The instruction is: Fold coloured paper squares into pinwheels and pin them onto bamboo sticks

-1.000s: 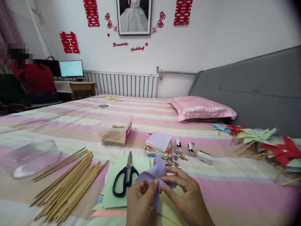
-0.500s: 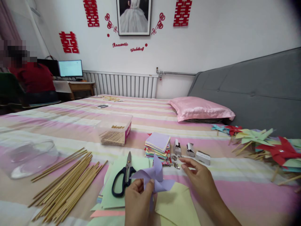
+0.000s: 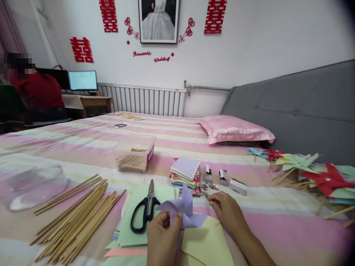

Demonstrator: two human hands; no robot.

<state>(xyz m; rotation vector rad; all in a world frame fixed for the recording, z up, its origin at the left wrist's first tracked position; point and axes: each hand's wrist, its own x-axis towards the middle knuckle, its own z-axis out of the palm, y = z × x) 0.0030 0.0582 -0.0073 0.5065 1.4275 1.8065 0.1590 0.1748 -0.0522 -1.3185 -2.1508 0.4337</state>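
Observation:
My left hand (image 3: 164,236) pinches a lilac paper pinwheel (image 3: 184,210) at its centre, its blades folded inward. To the right, my right hand (image 3: 229,212) rests low over the bed, its fingertips together at a small pile of metal pins (image 3: 205,187); anything between those fingertips is too small to make out. Behind the pinwheel stands a stack of coloured paper squares (image 3: 185,170). Scissors (image 3: 145,208) with dark handles lie on green paper sheets (image 3: 130,232), left of the pinwheel. Yellow paper (image 3: 208,240) lies between my hands.
Bamboo sticks (image 3: 73,225) are heaped at the left, near a clear plastic lid (image 3: 36,184). A clear tub (image 3: 135,155) holds more sticks. Small boxes (image 3: 223,177) stand beyond the pins. Finished pinwheels (image 3: 327,179) lie at right. A person in red (image 3: 36,92) sits far left.
My right hand has come down and left to the pins, and its fingers have closed together. The left hand keeps its hold on the pinwheel, almost unmoved.

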